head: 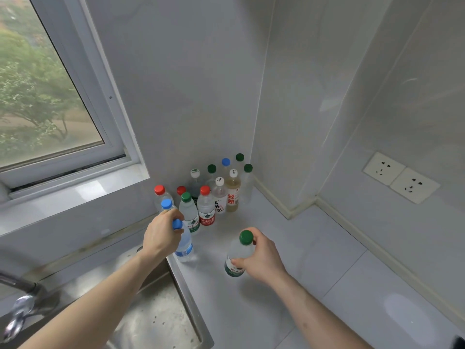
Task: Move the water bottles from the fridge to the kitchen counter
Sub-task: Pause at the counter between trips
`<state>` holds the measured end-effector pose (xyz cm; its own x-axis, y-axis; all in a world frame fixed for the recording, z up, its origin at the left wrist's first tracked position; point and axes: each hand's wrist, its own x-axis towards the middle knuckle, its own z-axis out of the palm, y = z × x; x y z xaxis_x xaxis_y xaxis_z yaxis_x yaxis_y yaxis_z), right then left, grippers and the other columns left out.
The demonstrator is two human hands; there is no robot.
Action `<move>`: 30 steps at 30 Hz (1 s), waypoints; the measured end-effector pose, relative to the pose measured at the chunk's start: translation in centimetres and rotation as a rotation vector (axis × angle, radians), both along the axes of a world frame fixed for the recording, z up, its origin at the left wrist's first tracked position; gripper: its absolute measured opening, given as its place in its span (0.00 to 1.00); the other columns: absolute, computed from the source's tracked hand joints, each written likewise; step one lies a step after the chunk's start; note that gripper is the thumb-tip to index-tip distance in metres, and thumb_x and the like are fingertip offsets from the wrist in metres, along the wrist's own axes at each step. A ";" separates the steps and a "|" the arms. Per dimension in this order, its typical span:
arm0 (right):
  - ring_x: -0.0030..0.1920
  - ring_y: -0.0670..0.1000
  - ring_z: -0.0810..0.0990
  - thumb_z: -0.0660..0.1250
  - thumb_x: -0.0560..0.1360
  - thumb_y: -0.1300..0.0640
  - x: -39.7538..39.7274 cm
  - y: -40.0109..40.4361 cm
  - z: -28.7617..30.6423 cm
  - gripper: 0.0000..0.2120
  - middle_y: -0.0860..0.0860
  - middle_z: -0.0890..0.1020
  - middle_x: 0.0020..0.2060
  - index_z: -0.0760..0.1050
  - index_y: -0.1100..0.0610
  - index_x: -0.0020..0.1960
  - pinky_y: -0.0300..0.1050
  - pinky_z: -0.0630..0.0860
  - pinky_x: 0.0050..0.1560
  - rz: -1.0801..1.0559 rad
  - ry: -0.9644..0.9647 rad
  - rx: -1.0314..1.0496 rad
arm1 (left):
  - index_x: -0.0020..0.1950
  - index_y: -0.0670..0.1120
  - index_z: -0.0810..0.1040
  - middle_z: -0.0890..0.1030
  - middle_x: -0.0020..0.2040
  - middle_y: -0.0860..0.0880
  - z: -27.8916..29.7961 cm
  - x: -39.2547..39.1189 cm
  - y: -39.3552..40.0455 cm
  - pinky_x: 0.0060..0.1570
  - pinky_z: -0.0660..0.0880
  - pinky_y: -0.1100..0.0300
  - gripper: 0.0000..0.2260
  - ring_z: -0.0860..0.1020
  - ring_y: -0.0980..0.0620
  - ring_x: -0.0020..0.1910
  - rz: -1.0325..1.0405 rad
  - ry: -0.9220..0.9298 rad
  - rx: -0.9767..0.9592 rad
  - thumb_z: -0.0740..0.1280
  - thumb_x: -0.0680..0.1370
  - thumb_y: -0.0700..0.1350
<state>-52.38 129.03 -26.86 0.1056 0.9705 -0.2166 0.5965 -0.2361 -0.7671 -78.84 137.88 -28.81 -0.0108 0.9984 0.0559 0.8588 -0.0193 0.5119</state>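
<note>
— Where are the hands?

— The left hand point(162, 235) grips a clear blue-capped bottle point(183, 244) by its shoulder; the bottle stands on the pale table point(297, 253) right at the steel rim of the sink point(161, 316). The right hand point(261, 258) is curled round a green-capped bottle point(237, 255), thumb across its label, upright on the table and well apart from the other one.

— And the rest of the water?

— A cluster of bottles point(208, 192) is packed into the back corner against the wall: smooth clear plastic cylinders with red, green, blue and white caps. One with amber liquid point(232, 195) stands toward the right of the group. The blue-capped bottle is just beside the nearest of them.

— Any open room?

— The glossy table runs bare to the right of the green-capped bottle, as far as the raised cream strip along the wall. A double wall socket point(400, 177) sits above it. On the left the table ends at the sink edge, with a chrome tap point(20, 306) low in the corner and a window point(45, 96) above.
</note>
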 end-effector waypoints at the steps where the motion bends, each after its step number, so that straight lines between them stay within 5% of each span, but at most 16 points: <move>1: 0.54 0.50 0.81 0.82 0.60 0.51 -0.4 0.8 -0.2 0.28 0.44 0.83 0.51 0.75 0.45 0.56 0.45 0.80 0.54 0.008 -0.010 -0.008 | 0.49 0.52 0.78 0.80 0.49 0.54 0.0 0.0 0.3 0.42 0.78 0.54 0.13 0.78 0.48 0.45 0.005 0.004 0.002 0.75 0.73 0.37; 9: 0.56 0.53 0.79 0.82 0.64 0.56 -3.6 6.4 -1.0 0.27 0.46 0.81 0.52 0.73 0.46 0.57 0.43 0.77 0.54 0.103 -0.084 -0.061 | 0.50 0.50 0.80 0.81 0.51 0.53 0.2 -0.4 1.5 0.42 0.76 0.56 0.13 0.77 0.49 0.45 0.013 0.003 0.001 0.75 0.72 0.36; 21: 0.56 0.52 0.81 0.82 0.69 0.60 -9.1 11.9 -3.6 0.28 0.49 0.82 0.57 0.74 0.49 0.63 0.39 0.77 0.51 0.141 -0.057 -0.075 | 0.60 0.51 0.79 0.81 0.60 0.50 -0.1 -1.5 2.7 0.56 0.79 0.50 0.15 0.79 0.45 0.55 -0.048 0.091 -0.150 0.76 0.75 0.41; 30: 0.64 0.52 0.78 0.80 0.71 0.61 -11.6 12.9 -4.6 0.26 0.49 0.81 0.62 0.75 0.52 0.66 0.44 0.78 0.63 0.139 -0.016 -0.029 | 0.57 0.51 0.82 0.82 0.60 0.51 -0.3 -1.4 2.8 0.56 0.80 0.51 0.15 0.80 0.46 0.56 0.014 0.011 -0.127 0.77 0.73 0.38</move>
<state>-63.98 141.97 -31.46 -0.0252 0.9694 -0.2443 0.6373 -0.1727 -0.7511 -80.22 140.66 -29.10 -0.0250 0.9972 -0.0710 0.8641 0.0573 0.5000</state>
